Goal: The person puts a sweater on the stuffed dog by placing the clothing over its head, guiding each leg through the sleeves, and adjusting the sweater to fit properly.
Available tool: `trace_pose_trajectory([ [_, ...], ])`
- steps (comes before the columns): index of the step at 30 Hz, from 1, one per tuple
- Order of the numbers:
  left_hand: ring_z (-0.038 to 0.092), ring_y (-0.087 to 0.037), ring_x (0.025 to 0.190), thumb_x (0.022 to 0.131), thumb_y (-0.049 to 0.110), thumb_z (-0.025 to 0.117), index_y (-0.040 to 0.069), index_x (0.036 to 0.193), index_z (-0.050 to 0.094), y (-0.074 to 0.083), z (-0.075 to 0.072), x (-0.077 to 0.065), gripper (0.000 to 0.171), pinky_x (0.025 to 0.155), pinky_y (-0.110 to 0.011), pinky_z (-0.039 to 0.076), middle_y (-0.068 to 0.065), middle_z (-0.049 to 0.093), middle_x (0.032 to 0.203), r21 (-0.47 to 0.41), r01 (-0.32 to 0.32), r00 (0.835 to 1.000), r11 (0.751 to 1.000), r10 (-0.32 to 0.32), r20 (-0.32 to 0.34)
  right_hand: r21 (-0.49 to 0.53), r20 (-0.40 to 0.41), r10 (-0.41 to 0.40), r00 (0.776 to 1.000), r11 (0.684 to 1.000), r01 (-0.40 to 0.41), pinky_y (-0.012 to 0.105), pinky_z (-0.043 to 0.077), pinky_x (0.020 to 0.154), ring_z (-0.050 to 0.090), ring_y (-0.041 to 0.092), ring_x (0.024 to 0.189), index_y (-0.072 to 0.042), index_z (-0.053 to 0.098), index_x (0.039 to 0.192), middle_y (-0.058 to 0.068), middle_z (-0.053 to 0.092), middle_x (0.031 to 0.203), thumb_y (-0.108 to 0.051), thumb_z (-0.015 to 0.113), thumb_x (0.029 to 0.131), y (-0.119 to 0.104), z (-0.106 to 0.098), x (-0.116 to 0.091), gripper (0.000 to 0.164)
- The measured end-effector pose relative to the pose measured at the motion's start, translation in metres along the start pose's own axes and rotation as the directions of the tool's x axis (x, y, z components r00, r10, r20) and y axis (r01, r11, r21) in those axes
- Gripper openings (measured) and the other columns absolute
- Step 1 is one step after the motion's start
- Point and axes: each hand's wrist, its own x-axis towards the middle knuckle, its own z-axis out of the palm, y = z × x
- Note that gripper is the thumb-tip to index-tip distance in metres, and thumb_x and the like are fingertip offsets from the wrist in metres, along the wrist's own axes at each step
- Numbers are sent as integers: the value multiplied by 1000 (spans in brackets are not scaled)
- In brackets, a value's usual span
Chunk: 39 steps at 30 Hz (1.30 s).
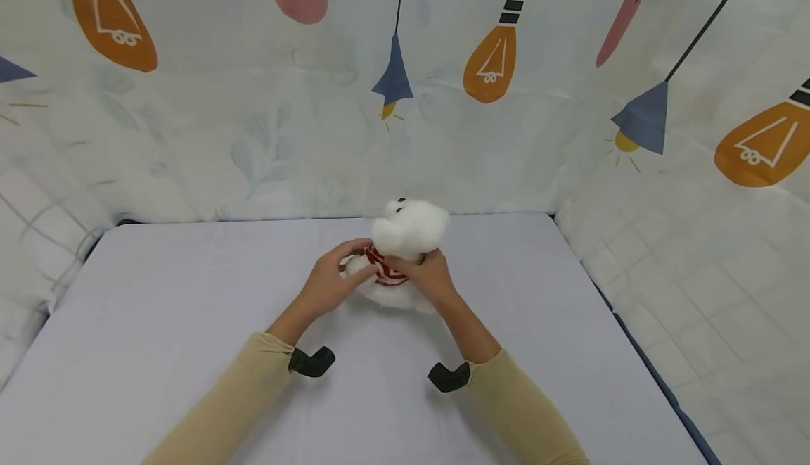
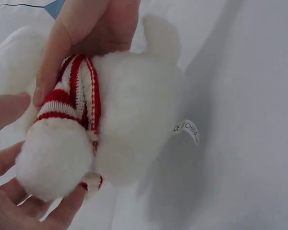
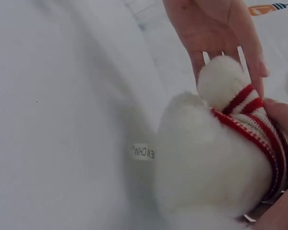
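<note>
A white plush toy (image 1: pixel 411 229) wears a red-and-white striped knitted sweater (image 1: pixel 386 268). It stands on the table between both hands, its dark eyes toward the far wall. My left hand (image 1: pixel 332 278) is on the toy's left side, with thumb and fingers around the fluffy paw (image 2: pixel 55 158) at the sleeve's end. At the other side, my right hand (image 1: pixel 433 278) grips the sweater below the head, its thumb lying across the knit. The fingertips behind the toy are partly hidden. A small white tag (image 3: pixel 141 151) with printed letters sticks out of the toy's lower body.
A white cloth covers the table (image 1: pixel 190 282). Behind it hangs a pale curtain (image 1: pixel 266 134) printed with lamps and bulbs, which also runs along both sides. A dark wrist mount (image 1: pixel 312 361) sits at the left sleeve, and another mount (image 1: pixel 449 377) at the right sleeve.
</note>
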Motion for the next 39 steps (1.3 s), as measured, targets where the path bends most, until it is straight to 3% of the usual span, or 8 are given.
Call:
trace_pose_trajectory([
  [5,47,-33,132,88,25,72,14,142,44,-4,9,1,62,107,-55,38,-12,53,140,113,-39,999,993,35,35,-27,17,27,1000,999,-26,45,48,99,56,21,120,-20,47,134,1,57,130,-42,80,76,0,2,-3,70],
  [14,53,-39,125,87,7,67,-2,130,53,-19,10,10,47,104,-52,42,-23,58,131,225,-111,987,968,133,-86,-86,234,-105,967,988,128,45,43,103,48,18,129,-28,41,140,-5,49,140,-22,80,79,-2,-9,0,72],
  [18,55,-39,122,86,5,67,-3,125,56,-24,11,16,42,102,-52,43,-24,60,126,269,-78,982,960,121,-145,-204,254,-123,959,963,178,40,48,92,53,20,118,-25,37,145,-1,48,142,-23,79,81,-2,-12,1,77],
  [23,54,-39,119,89,10,65,1,121,58,-28,14,19,34,100,-52,43,-21,58,126,259,70,977,963,-14,-212,-327,200,-71,977,936,134,34,52,83,60,22,103,-18,31,151,6,46,145,-23,72,87,4,-12,1,76],
  [26,54,-37,114,88,12,67,4,115,58,-28,16,17,29,96,-50,44,-19,55,122,249,97,965,964,-31,-259,-311,122,-77,990,944,111,34,53,81,62,24,101,-13,36,147,9,48,143,-19,70,88,7,-9,1,68],
  [29,55,-32,103,85,8,70,4,102,59,-26,19,12,21,88,-45,46,-16,54,110,269,20,953,963,62,-295,-272,19,-88,996,958,90,33,54,78,63,24,100,-9,45,137,9,52,135,-17,71,87,9,-5,2,57],
  [34,59,-21,87,82,7,75,7,96,61,-18,27,6,20,74,-36,50,-8,61,96,302,-147,950,942,220,-221,-268,-111,-123,986,959,90,30,54,75,65,22,95,-6,56,106,8,60,109,-17,73,86,12,0,3,29],
  [39,63,-21,86,81,5,76,4,98,62,-16,28,8,21,74,-35,54,-9,64,94,311,-147,947,939,225,-231,-285,-85,-182,980,947,151,33,54,78,67,21,94,-9,64,95,7,68,98,-16,74,85,13,3,4,16],
])
